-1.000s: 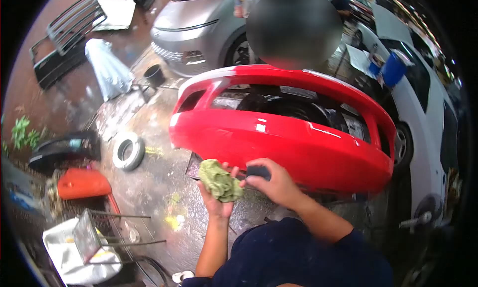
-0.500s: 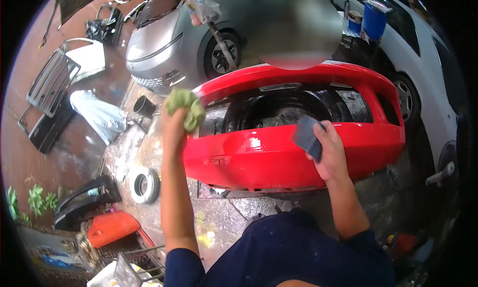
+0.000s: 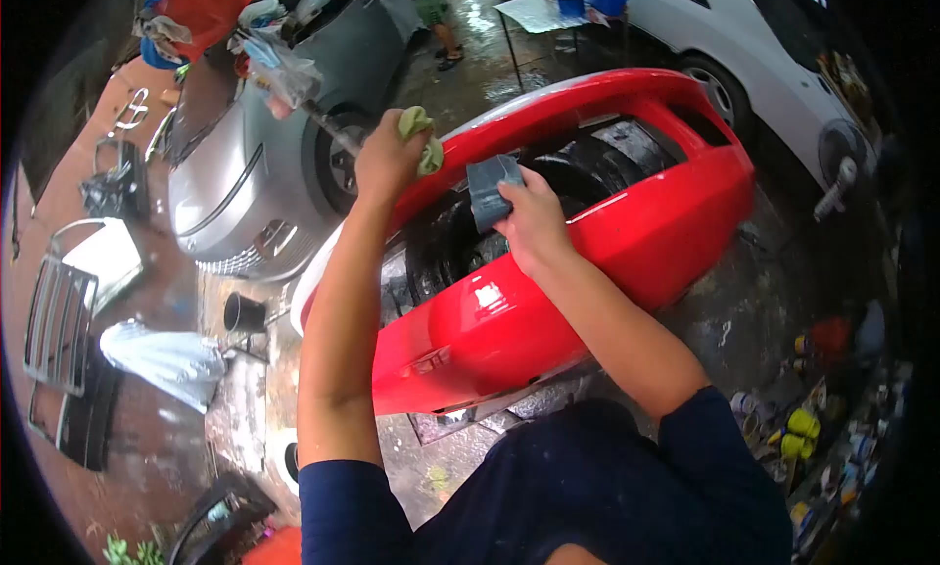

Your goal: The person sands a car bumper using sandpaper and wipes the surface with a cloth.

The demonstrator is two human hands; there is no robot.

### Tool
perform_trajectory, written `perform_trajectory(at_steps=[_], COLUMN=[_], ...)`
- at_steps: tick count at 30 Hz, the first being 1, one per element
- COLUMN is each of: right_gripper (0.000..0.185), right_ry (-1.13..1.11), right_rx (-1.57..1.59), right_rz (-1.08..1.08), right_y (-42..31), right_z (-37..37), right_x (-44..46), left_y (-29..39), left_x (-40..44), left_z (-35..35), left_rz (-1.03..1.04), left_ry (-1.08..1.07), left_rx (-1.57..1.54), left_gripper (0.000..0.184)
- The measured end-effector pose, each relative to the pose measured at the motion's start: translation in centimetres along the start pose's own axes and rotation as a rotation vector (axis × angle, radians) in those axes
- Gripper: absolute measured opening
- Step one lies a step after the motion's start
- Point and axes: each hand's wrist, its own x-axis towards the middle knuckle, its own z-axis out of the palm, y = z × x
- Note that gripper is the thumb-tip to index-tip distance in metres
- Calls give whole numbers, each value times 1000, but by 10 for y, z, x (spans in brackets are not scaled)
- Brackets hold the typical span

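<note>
A glossy red car bumper [image 3: 627,232] lies across the middle, with wide openings along its upper part. My left hand [image 3: 388,162] is closed on a crumpled green cloth [image 3: 421,139] near the bumper's far edge; whether the cloth touches the bumper I cannot tell. Over the bumper's opening, my right hand [image 3: 534,217] grips a dark grey block [image 3: 493,191] between thumb and fingers. Black tyres [image 3: 578,168] show through the opening beneath the block.
A silver car [image 3: 230,193] stands at the upper left, a white car [image 3: 764,85] at the upper right. A person's legs [image 3: 441,26] show at the top. A black bucket [image 3: 245,312] is at left; yellow containers [image 3: 801,426] and clutter lie at lower right.
The view has turned, so the bumper now slants. The cloth and my left hand have gone up and forward from near my body; the block has shifted towards the bumper's far side.
</note>
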Motion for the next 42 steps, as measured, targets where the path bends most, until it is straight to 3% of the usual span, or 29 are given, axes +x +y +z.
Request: perform_trajectory(at_steps=[3,5,7,10,12,13,14,17,18,19,21,23,24,25,27,29,30,33,35,36,37,38,41,42], right_gripper=[28,29,35,47,56,60,62,67,67,70,73,78,76,72,72,73,73,71,67,64,64,65,70,73], right_ry=[180,304,406,581,655,551,505,391,355,223,328,542,438,665,608,546,661,483,529,617,559,582,617,630], right_rx=[-60,-120,-164,-410,-503,-414,-336,-198,-304,-178,-115,-173,-52,-187,-234,-343,-375,-309,-66,-218,-202,-190,-376,-285], right_rz=[-96,-207,-424,-556,-613,-415,-356,-298,-247,-237,-136,-229,-142,-288,-374,-176,-431,-191,-230,-350,-408,-367,-261,-319], right_y=[21,30,38,80,125,144,171,265,281,272,274,272,226,204,187,212,278,283,247,238,224,227,292,322], right_z=[22,37,60,87,112,126,149,209,215,216,215,200,189,190,176,189,190,188,185,169,158,162,185,196], right_x=[11,27,41,66,70,53,30,-19,-31,-47,-24,32,17,18,16,-2,35,20,29,52,57,54,39,30], left_y=[-67,-113,-177,-252,-256,-256,-258,-259,-272,-270,-268,-263,-272,-281,-278,-274,-270,-262,-266,-264,-265,-265,-269,-271], left_x=[-11,-34,-52,-81,-98,-100,-100,-95,-89,-90,-97,-101,-97,-95,-98,-99,-103,-104,-103,-103,-104,-103,-103,-103], left_z=[-9,-31,-33,-30,-34,-35,-34,-37,-34,-35,-37,-36,-31,-26,-24,-25,-28,-30,-30,-29,-28,-28,-25,-25], left_rz=[112,72,-25,-102,-61,-41,-37,-45,-45,-57,-84,-56,-37,-21,-24,-17,-12,5,28,8,7,7,-8,-13], left_ry=[69,-23,-21,-14,-63,-83,-121,-143,-189,-178,-154,-112,-143,-177,-143,-107,-86,-51,-61,-77,-75,-69,-65,-74], left_rx=[-47,-152,-215,-442,-630,-727,-808,-823,-772,-779,-787,-857,-853,-848,-838,-813,-798,-840,-805,-834,-820,-806,-855,-884], left_gripper=[46,47,48,46,41,38,36,40,38,38,38,37,40,42,41,41,40,38,38,39,39,39,38,38])
